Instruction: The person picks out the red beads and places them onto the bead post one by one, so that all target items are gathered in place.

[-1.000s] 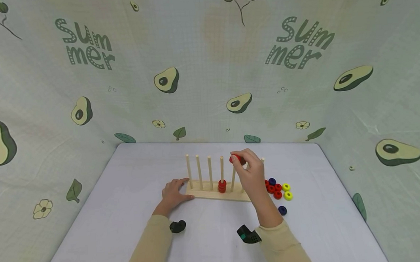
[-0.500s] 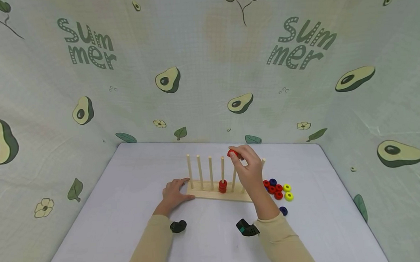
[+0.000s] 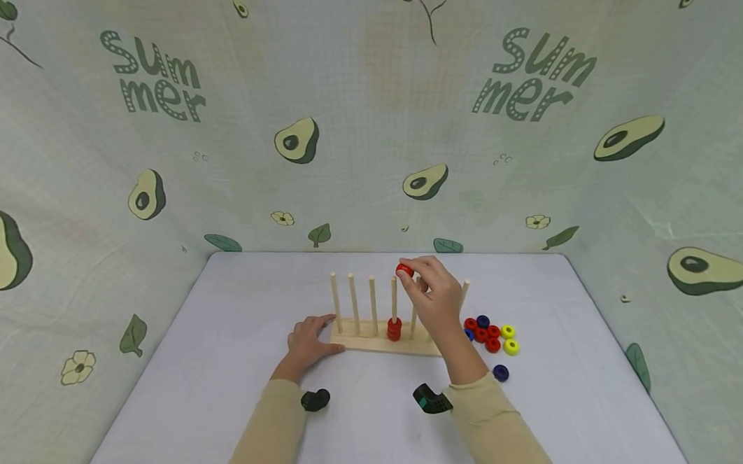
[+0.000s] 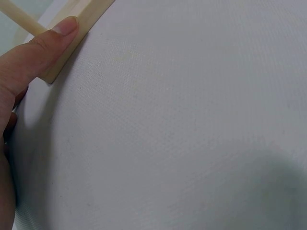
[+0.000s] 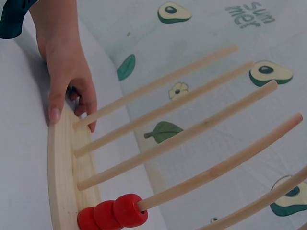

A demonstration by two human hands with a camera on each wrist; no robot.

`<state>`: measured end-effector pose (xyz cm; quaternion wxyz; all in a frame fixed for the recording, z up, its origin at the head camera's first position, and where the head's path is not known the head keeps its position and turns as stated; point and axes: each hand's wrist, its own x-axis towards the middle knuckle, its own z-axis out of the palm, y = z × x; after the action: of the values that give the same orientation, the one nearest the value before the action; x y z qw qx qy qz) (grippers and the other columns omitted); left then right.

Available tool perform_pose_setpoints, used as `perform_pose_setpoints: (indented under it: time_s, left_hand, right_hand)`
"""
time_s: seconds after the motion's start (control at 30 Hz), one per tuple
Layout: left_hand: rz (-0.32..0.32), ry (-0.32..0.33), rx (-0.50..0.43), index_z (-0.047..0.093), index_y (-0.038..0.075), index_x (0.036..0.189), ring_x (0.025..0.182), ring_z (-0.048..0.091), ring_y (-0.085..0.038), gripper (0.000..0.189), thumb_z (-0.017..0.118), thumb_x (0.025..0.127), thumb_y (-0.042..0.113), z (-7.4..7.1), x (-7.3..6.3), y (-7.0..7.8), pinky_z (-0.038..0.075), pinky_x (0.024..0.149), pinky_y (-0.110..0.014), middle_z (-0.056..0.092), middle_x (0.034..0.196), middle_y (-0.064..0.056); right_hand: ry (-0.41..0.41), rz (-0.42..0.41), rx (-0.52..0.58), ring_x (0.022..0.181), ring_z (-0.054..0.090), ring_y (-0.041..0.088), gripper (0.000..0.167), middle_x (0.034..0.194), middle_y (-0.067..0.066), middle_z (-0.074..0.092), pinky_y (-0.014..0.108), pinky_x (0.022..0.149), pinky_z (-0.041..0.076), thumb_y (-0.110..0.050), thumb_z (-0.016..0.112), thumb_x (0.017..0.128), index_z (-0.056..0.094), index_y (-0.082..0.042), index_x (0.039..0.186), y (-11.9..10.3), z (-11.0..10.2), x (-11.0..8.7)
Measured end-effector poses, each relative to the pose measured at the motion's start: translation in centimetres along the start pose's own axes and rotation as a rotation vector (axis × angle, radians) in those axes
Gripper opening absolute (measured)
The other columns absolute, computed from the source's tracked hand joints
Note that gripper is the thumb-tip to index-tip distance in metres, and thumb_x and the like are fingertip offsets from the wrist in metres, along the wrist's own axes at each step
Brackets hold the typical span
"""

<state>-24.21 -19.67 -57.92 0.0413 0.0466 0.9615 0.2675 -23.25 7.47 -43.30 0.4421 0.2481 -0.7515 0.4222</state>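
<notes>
A wooden peg stand (image 3: 366, 344) with several upright pegs stands on the table. My left hand (image 3: 310, 344) grips its left end, the thumb (image 4: 48, 45) along the front edge and the fingers behind, as the right wrist view also shows. Three red beads (image 5: 112, 212) are stacked at the foot of a middle peg (image 5: 220, 167). Between thumb and fingertips my right hand (image 3: 439, 300) pinches another red bead (image 3: 403, 269), held just above and slightly right of that peg's tip. The right hand hides part of the pegs at the right. It is outside the right wrist view.
Right of the stand lie loose beads: several red ones (image 3: 492, 345), two yellow ones (image 3: 510, 346) and a few blue ones (image 3: 483, 321). A dark blue bead (image 3: 501, 373) lies apart, nearer the front, beside the right forearm. A printed cloth (image 3: 357, 191) hangs behind the table.
My right hand has moved left and slightly up with the red bead, bringing it closer to the middle peg's tip. The left hand stays on the stand.
</notes>
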Motion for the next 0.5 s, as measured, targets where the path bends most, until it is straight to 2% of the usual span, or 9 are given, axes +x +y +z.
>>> perform_pose_setpoints:
  time_s: [0.3, 0.5]
  left_hand:
    - [0.002, -0.001, -0.007, 0.051, 0.022, 0.141, 0.116, 0.044, -0.035, 0.080, 0.082, 0.073, 0.049, -0.18, -0.09, 0.20, 0.035, 0.084, -0.048, 0.050, 0.133, -0.012]
    - [0.002, 0.000, -0.004, 0.051, 0.021, 0.141, 0.118, 0.043, -0.037, 0.079, 0.082, 0.074, 0.048, -0.24, -0.11, 0.14, 0.035, 0.086, -0.049, 0.050, 0.134, -0.013]
  right_hand:
    - [-0.055, 0.018, -0.058, 0.051, 0.042, 0.008, 0.019, 0.092, 0.001, 0.072, 0.020, 0.047, 0.034, -0.016, 0.082, 0.080, 0.076, -0.008, 0.096, 0.08, -0.12, 0.07]
    - [-0.057, -0.024, -0.099, 0.053, 0.046, 0.009, 0.024, 0.093, 0.000, 0.073, 0.017, 0.050, 0.035, -0.016, 0.087, 0.074, 0.077, -0.009, 0.095, 0.27, -0.03, 0.04]
